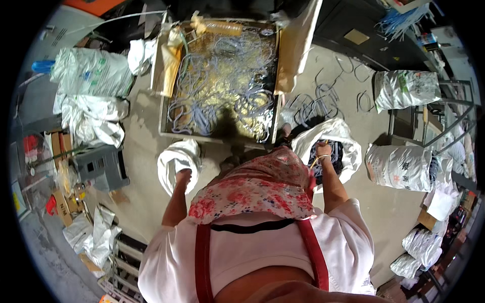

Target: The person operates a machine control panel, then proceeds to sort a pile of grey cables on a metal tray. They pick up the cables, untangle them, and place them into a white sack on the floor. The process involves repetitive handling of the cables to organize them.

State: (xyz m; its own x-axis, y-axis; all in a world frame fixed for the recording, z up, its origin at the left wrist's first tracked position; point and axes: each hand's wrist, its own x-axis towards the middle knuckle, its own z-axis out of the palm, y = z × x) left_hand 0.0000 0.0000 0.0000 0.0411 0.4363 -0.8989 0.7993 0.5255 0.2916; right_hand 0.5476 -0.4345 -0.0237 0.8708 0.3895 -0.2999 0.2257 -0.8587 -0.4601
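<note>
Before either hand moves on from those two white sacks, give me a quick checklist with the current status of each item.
1. Left hand at the rim of the small white sack: ok.
2. Right hand over the larger white sack, which shows dark contents: ok.
3. Grip of either hand: cannot tell.
4. Tray of tangled tubing ahead, in view: ok.
5. Floor near the right sack free of loose tubing: not ok.

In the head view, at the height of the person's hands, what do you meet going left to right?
Grey plastic crate → white sack with left hand on it → right hand in an open white bag → filled white sack.
</note>
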